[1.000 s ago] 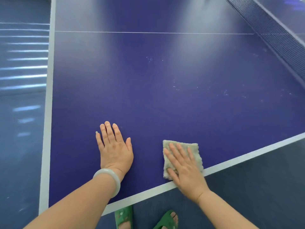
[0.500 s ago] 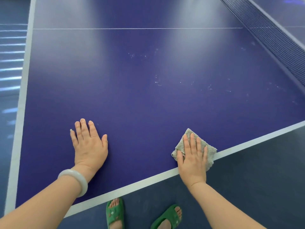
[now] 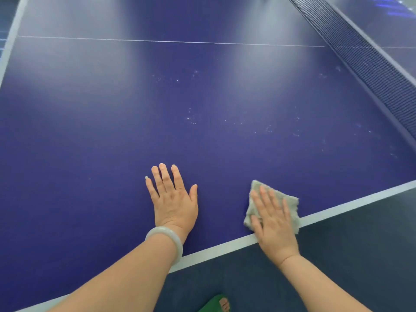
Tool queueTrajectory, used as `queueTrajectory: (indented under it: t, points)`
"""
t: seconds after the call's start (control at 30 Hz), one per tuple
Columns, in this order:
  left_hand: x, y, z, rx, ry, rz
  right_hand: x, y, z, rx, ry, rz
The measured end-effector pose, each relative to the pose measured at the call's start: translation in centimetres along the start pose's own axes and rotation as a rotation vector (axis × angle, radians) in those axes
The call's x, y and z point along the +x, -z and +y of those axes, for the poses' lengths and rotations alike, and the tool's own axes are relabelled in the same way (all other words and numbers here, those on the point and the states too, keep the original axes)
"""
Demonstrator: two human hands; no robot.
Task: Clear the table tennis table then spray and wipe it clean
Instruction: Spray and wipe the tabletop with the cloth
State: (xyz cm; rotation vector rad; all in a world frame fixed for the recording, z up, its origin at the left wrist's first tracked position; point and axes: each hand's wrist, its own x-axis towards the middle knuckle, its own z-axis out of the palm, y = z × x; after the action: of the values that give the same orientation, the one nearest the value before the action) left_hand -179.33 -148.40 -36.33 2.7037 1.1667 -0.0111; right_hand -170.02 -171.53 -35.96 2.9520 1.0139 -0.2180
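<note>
Right hand (image 3: 273, 224) presses grey cloth (image 3: 290, 204) flat-fingered on blue table (image 3: 112, 143); left hand (image 3: 173, 199) rests flat.

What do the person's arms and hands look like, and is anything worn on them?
Both forearms are bare, with no sleeves in view. The left hand has a smooth, pale, whitish-green bangle round its wrist. The right hand wears nothing visible: no ring, watch or glove. Neither hand is gloved.

Blue table tennis table (image 3: 94, 136): grey cloth (image 3: 290, 202) at near white edge line; droplets (image 3: 191, 118) mid-surface.
</note>
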Motion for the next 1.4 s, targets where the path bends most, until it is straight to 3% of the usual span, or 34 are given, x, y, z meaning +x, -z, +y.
queueTrajectory:
  t: [0.1,0.17,0.27,0.37,0.43,0.47,0.57,0.63,0.7,0.77,0.83,0.9,0.97,1.03,1.1,1.17,1.23,1.3,1.4]
  points:
    - [0.2,-0.5,0.2,0.042,0.009,-0.001,2.1,-0.1,0.5,0.032,-0.394,0.034]
    - [0.2,-0.5,0.3,0.066,0.012,-0.007,2.8,0.0,-1.8,0.08,-0.456,0.07]
    - [0.2,-0.4,0.4,0.079,0.025,-0.01,1.8,-0.4,-5.2,0.096,-0.082,0.054]
    - [0.2,-0.3,0.5,0.077,0.028,-0.004,0.1,-0.4,-3.3,0.084,0.383,-0.011]
    - [0.2,-0.3,0.5,0.073,0.036,0.0,0.6,-0.1,0.4,0.034,0.456,-0.023]
    - [0.2,-0.4,0.5,0.076,0.036,0.004,1.4,0.1,2.3,0.025,0.374,-0.02]
    - [0.2,-0.4,0.6,0.069,0.032,0.021,4.4,0.9,4.8,0.07,-0.138,-0.041]
    - [0.2,-0.5,0.5,0.066,0.032,0.032,5.5,1.1,2.7,0.101,-0.292,-0.003]
    - [0.2,-0.5,0.5,0.083,0.036,0.036,5.1,0.9,-0.7,0.152,-0.119,0.017]
    - [0.2,-0.6,0.5,0.081,0.036,0.052,3.3,0.5,-3.2,0.159,0.239,-0.004]
    - [0.3,-0.6,0.5,0.088,0.039,0.056,1.5,0.3,-2.4,0.097,0.532,-0.03]
    - [0.3,-0.7,0.5,0.086,0.039,0.053,1.7,0.4,1.4,0.043,0.624,-0.033]
    - [0.3,-0.8,0.5,0.072,0.036,0.069,2.8,0.7,5.9,0.008,0.462,-0.001]
    - [0.3,-0.9,0.5,0.073,0.039,0.067,4.6,1.3,9.0,0.058,0.098,-0.019]
    - [0.3,-0.9,0.5,0.084,0.036,0.066,6.1,1.3,8.8,0.077,-0.242,0.015]
    - [0.3,-0.9,0.5,0.09,0.031,0.068,7.0,1.1,5.6,0.091,-0.366,0.058]
    - [0.3,-0.9,0.5,0.088,0.033,0.069,6.6,0.5,1.3,0.1,-0.163,0.085]
    - [0.3,-0.9,0.5,0.101,0.036,0.061,4.7,0.0,-2.0,0.099,0.223,0.058]
    - [0.3,-0.8,0.5,0.093,0.043,0.058,3.8,0.2,0.2,0.055,0.587,0.004]
